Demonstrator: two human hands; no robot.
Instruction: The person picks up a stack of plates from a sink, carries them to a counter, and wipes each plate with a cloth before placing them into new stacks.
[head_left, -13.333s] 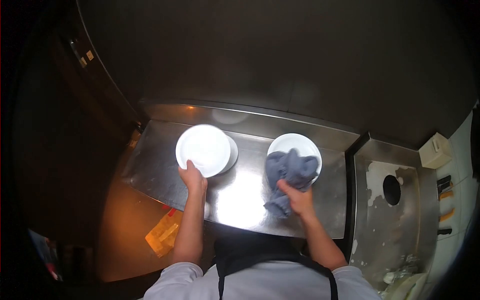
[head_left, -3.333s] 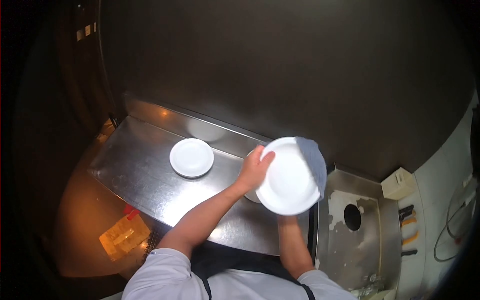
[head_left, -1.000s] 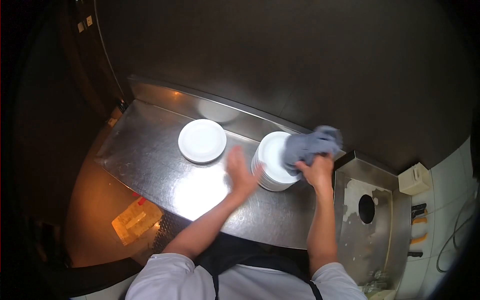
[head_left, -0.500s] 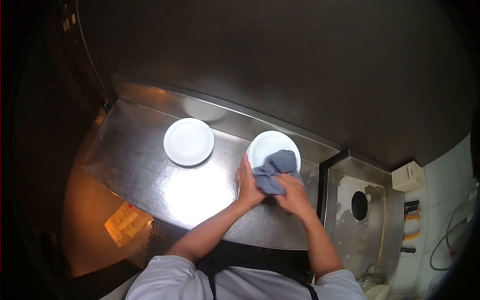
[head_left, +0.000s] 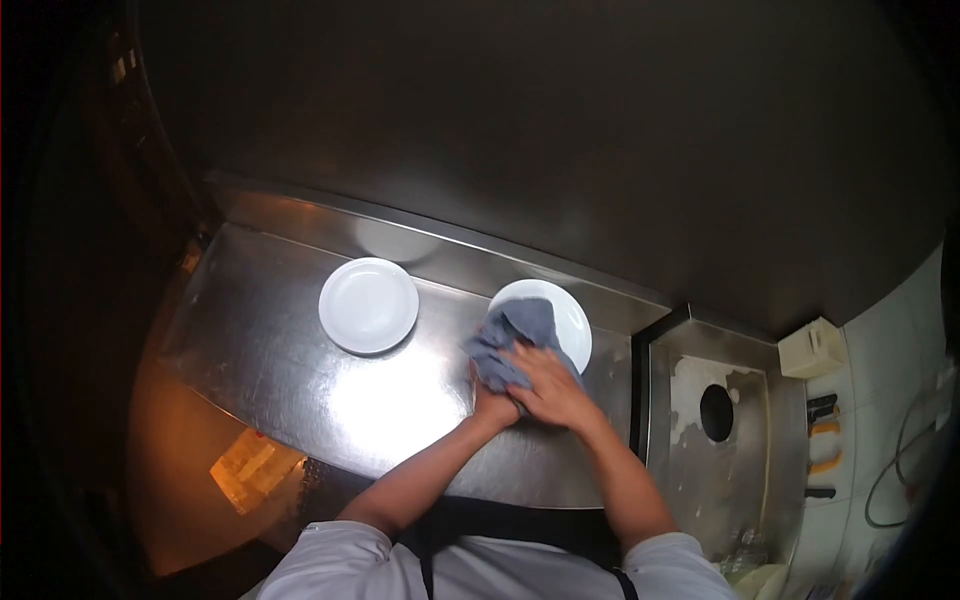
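Note:
A white round plate (head_left: 570, 318), perhaps the top one of a stack, is at the right part of the steel counter, partly covered by a crumpled blue-grey cloth (head_left: 533, 318). My right hand (head_left: 548, 385) presses the cloth onto the plate's near-left side, its fingers bunched on the fabric. My left hand (head_left: 492, 405) grips the plate at its near-left edge, most of its fingers hidden under the cloth. To the left, a second white plate (head_left: 369, 305) lies face up on the counter, apart from both hands.
The steel counter (head_left: 260, 320) has a raised back edge against a dark wall. A sink basin (head_left: 690, 480) with a dark round opening adjoins at right. Beyond it are a cream box (head_left: 811, 350) and several knives (head_left: 823, 412) on the tiled wall. Orange-lit floor shows at lower left.
The cloth and my right hand have moved left across the plate to its near-left edge, now covering my left fingers. The view has shifted slightly.

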